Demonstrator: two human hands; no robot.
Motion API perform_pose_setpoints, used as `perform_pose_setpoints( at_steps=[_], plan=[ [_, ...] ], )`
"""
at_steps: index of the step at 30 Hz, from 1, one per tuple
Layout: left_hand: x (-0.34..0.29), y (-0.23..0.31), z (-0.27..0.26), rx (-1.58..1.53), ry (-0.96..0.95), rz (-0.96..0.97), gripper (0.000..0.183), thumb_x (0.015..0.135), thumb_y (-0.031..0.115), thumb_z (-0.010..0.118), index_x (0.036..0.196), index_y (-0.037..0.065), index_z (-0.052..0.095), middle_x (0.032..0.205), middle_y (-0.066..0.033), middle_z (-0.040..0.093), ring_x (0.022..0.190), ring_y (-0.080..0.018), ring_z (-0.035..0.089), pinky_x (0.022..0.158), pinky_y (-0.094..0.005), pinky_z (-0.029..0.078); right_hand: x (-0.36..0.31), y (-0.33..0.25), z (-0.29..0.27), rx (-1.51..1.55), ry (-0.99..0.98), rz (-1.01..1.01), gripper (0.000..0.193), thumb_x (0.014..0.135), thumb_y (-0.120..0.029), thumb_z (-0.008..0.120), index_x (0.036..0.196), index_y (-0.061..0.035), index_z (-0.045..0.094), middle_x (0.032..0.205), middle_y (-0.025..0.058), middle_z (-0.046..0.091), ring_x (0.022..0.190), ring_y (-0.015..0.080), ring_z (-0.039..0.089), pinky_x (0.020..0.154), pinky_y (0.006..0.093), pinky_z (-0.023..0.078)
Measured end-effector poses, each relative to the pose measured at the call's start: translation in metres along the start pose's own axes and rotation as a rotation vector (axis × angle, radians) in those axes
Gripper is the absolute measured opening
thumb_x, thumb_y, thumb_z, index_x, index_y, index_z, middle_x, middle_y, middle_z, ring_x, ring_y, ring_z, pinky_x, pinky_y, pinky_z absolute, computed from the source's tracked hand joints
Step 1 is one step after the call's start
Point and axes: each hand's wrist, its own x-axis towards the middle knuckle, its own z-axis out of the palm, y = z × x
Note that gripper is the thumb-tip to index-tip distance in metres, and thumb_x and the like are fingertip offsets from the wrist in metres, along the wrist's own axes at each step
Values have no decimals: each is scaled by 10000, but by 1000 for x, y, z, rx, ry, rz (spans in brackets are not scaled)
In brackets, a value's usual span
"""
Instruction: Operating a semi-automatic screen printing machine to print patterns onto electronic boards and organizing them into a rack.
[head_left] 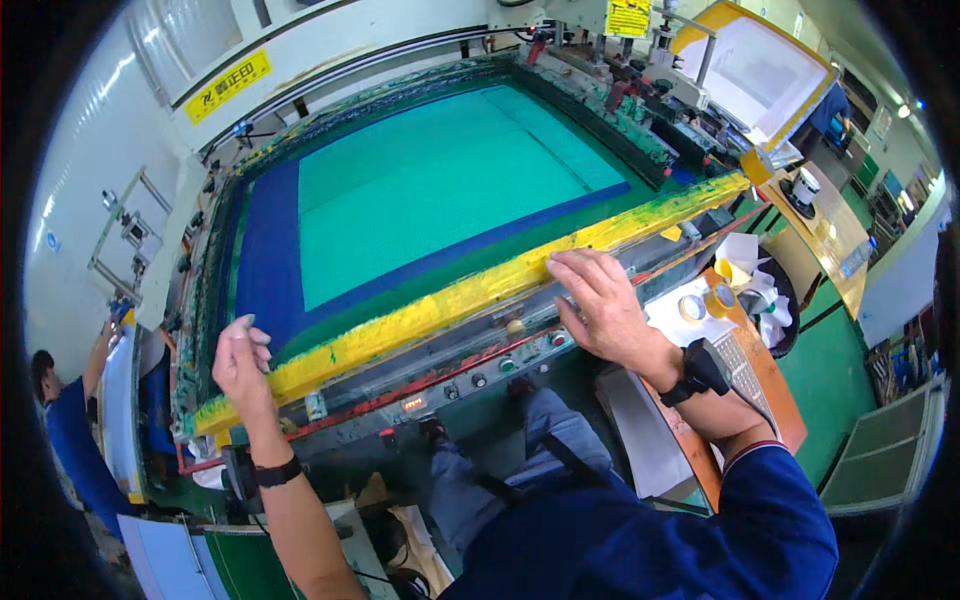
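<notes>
A large screen-printing frame with a paint-smeared yellow front bar lies before me. Its mesh is teal, bordered in dark blue. My right hand rests over the front bar right of the middle, fingers stretched out and thumb apart, holding nothing I can see. Close to the bar's left end, my left hand is raised with loosely bent fingers and nothing visible in it. Whether it touches the frame I cannot tell. Below the bar runs a control panel with knobs, buttons and a small lit display.
At right, an orange-brown table holds tape rolls and paper beside a full waste bin. Another tabletop stands farther right. A yellow-edged screen leans at the far right. A co-worker in blue works at far left.
</notes>
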Motion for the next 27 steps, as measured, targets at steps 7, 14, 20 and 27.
perform_pose_setpoints(
  at_steps=[7,14,20,27],
  plan=[
    [5,-11,-2,-30,-66,-104,218,986,195,528,1039,24,652,747,5,593,573,-23,437,488,-171,306,-5,4,5,5,-16,27,521,713,-19,671,1219,0,547,1210,159,568,1108,344,536,965,450,430],
    [3,-9,-6,-82,-34,-127,196,975,154,534,1052,12,644,747,6,590,571,-28,437,492,-176,314,-8,0,11,17,14,57,486,696,-5,669,1174,-10,583,1189,143,597,1097,331,556,951,438,438],
    [-4,-3,0,-37,-23,-123,203,975,182,531,1050,36,652,756,14,583,571,-32,437,494,-183,323,-13,1,8,-12,36,63,482,691,10,656,1169,-15,594,1188,140,600,1087,330,570,939,444,447],
    [-7,1,1,-32,-24,-112,196,969,177,539,1046,38,655,764,17,593,586,-26,445,498,-179,325,-15,-2,2,-5,18,79,480,696,18,655,1171,-12,594,1199,146,597,1098,338,564,952,447,443]
  ],
)
